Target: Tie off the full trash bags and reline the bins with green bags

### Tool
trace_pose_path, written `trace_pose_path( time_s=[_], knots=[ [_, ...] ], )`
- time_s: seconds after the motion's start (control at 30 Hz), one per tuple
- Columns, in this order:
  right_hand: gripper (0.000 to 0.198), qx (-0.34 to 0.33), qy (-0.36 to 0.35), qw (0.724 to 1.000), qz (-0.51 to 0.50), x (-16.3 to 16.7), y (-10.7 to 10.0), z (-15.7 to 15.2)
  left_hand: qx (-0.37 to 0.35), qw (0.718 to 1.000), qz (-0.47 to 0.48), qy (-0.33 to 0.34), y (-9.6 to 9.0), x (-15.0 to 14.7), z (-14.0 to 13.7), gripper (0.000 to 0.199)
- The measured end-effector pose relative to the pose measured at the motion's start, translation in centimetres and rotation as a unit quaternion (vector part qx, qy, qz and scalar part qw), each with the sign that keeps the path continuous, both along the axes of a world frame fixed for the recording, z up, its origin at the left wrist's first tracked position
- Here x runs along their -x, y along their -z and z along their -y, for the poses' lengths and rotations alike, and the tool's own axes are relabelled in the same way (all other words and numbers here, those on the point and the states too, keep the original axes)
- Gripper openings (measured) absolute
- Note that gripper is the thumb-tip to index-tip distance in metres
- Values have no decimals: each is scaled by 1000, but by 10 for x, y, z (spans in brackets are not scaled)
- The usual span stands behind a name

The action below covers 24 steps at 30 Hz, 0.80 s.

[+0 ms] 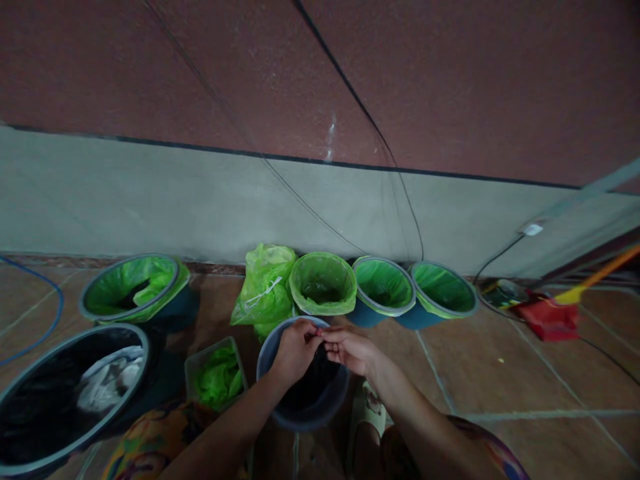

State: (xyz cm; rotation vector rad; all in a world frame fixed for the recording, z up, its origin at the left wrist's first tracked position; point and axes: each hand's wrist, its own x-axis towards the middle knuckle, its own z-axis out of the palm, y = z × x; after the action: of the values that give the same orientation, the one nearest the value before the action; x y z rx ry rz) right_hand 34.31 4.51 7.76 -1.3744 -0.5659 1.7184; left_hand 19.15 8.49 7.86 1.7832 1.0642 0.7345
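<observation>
My left hand (299, 350) and my right hand (349, 345) meet over a grey-blue bin (315, 419), fingertips pinched together and almost touching. A small reddish bit shows between the fingertips, too small to name. Just below them is dark material (326, 363) that looks like black plastic; whether the fingers hold it, I cannot tell. The bin stands on the floor between my feet, its inside dark. Left of it is a small clear square tub (193, 372) with crumpled green plastic bags (220, 380) in it.
Along the wall stand several bins with green liners, including a left one (175, 283) and a right one (445, 293). A tied green bag (265, 283) leans among them. A large black-lined bin (35, 393) is at left, a red dustpan (550, 319) at right.
</observation>
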Motion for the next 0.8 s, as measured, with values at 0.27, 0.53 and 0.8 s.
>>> trace_pose_path(
  time_s=[0.27, 0.53, 0.8],
  knots=[
    [22, -16, 26, 999, 39, 2, -8, 4, -20, 999, -41, 21, 3, 6, -2, 19],
    [15, -95, 6, 940, 327, -14, 25, 1, -87, 960, -259, 65, 17, 16, -3, 21],
    [18, -139, -45, 893, 425, -22, 43, 7, -50, 933, -341, 99, 28, 28, -2, 18]
  ],
)
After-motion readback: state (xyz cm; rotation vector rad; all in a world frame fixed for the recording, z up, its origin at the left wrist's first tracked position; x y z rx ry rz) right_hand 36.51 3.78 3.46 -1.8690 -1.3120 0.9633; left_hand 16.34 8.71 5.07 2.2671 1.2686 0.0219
